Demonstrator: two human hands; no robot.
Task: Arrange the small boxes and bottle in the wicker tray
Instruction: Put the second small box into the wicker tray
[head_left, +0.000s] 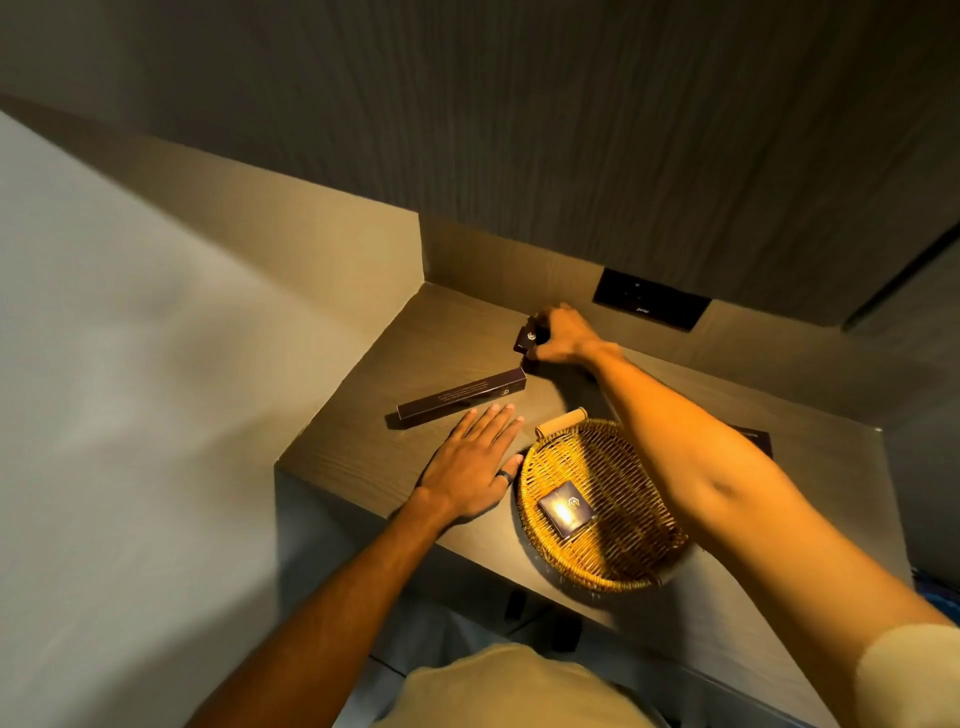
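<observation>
A round wicker tray (561, 558) sits near the front edge of the wooden counter (363, 457), a wooden handle (562, 422) at its far rim. One small dark box (566, 511) lies flat inside it. At the back of the counter my right hand (563, 335) is closed around another small dark box (527, 339). My left hand (474, 462) rests flat on the counter, fingers spread, just left of the tray. A long dark box (461, 397) lies beyond my left fingertips. I see no bottle.
A dark socket panel (652, 305) is set in the back wall behind my right hand. A dark flat item (756, 439) peeks out behind my right forearm. Wall panels close the counter on the left and at the back.
</observation>
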